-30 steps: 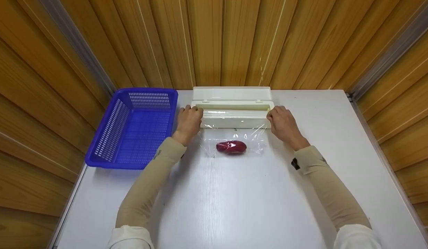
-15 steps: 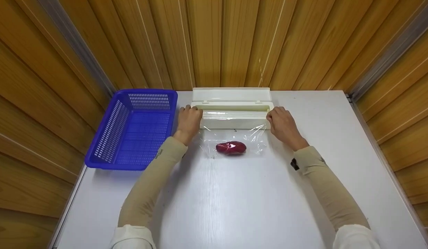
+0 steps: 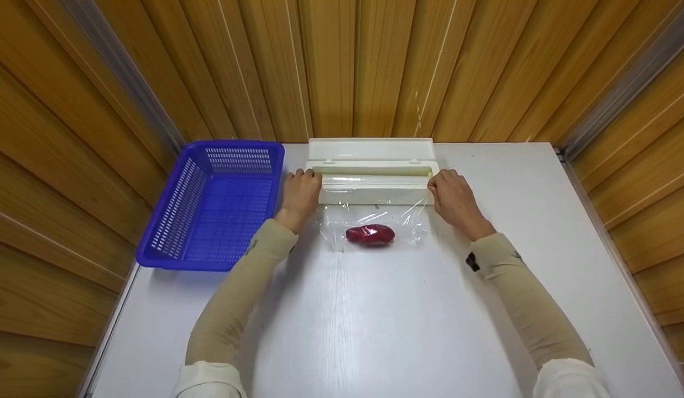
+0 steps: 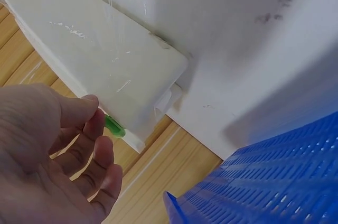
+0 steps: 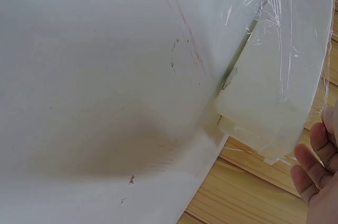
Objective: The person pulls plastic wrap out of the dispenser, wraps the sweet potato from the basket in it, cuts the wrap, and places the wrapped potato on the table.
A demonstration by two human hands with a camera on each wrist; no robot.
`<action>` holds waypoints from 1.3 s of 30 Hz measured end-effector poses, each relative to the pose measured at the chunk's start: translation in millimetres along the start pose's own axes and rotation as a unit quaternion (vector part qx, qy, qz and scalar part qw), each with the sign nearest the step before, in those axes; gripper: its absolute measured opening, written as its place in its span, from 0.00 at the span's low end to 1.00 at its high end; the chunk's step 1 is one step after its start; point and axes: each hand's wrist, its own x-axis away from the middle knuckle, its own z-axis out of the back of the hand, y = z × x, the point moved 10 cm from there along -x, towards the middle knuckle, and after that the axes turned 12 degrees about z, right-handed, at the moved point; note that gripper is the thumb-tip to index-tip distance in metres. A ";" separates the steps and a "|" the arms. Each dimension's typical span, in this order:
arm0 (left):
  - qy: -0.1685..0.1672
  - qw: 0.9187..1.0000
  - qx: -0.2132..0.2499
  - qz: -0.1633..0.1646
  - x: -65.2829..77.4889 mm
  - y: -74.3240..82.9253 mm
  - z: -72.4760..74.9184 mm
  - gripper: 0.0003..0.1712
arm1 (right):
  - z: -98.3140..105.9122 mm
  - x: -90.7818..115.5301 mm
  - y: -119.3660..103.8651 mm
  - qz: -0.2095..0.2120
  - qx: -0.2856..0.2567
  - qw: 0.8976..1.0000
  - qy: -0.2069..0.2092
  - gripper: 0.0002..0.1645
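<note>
In the head view a white plastic wrap dispenser box (image 3: pixel 375 196) stands at the back of the table, its lid (image 3: pixel 370 149) raised and a roll of clear film inside. Plastic wrap (image 3: pixel 330 229) runs forward from the roll over a dark red, elongated item (image 3: pixel 370 235). My left hand (image 3: pixel 302 194) pinches the wrap at the box's left end; a green piece (image 4: pixel 114 127) shows beside the fingertips in the left wrist view. At the right end my right hand (image 3: pixel 453 199) pinches the film between thumb and forefinger, partly cut off in the right wrist view.
A blue perforated basket (image 3: pixel 231 221) stands on the white table (image 3: pixel 375 331), left of the box. Wood-patterned walls (image 3: pixel 330 66) enclose the back and both sides.
</note>
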 end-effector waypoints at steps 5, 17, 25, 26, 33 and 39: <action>-0.016 1.000 0.011 0.006 -1.3 0.9 -3.5 0.12 | -1.0 -0.3 -1.7 0.004 0.000 1.000 0.002 0.05; 0.022 1.000 -0.003 -0.001 -5.6 2.7 1.4 0.07 | -0.4 -2.0 1.8 0.001 0.005 1.000 0.001 0.05; 0.040 0.999 -0.009 -0.009 -6.8 4.3 2.5 0.06 | -3.0 -1.5 5.3 -0.005 0.001 1.000 -0.002 0.06; 0.040 0.999 -0.010 -0.010 -6.7 4.7 1.8 0.06 | -3.5 -1.1 5.6 -0.005 0.001 1.000 -0.001 0.06; 0.046 0.999 -0.014 -0.016 -5.2 6.0 0.1 0.08 | -3.7 1.5 6.8 -0.015 -0.006 1.000 0.000 0.06; 0.050 0.999 -0.014 -0.015 -5.0 2.9 0.3 0.05 | 2.4 2.1 0.1 0.006 -0.003 1.000 0.016 0.06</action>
